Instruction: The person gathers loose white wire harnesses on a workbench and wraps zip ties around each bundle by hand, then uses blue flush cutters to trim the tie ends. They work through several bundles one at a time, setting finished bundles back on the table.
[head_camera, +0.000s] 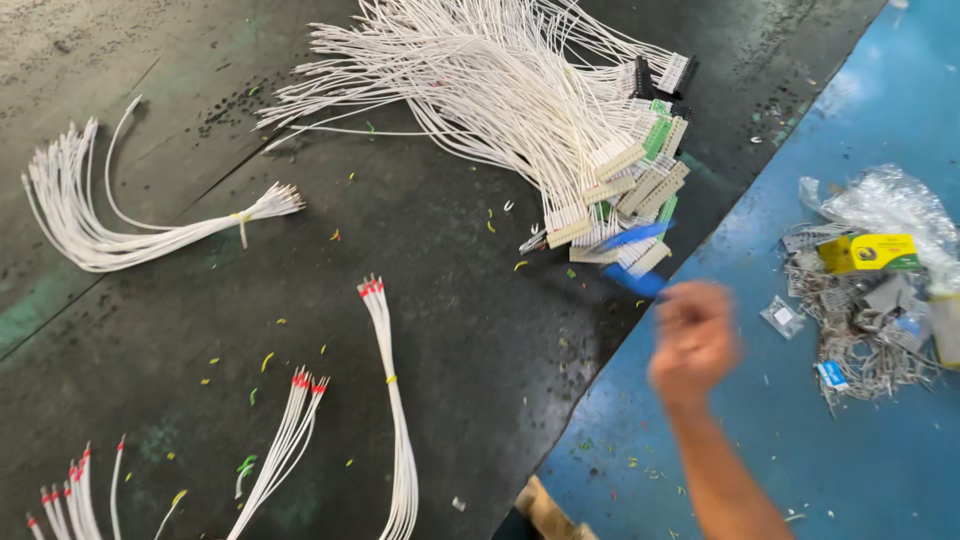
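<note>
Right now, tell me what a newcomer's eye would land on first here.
First the big heap of white wires with connector blocks, fanned across the top of the dark mat. Next the right hand, motion-blurred at the edge of the blue surface, holding blue-handled cutters beside the heap. Smaller tied bundles of white wires lie on the left, and a pile of scraps and plastic bags sits far right.

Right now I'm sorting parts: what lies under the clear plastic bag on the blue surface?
Under the clear plastic bag, small metal terminals and a yellow label show; anything deeper is covered.
</note>
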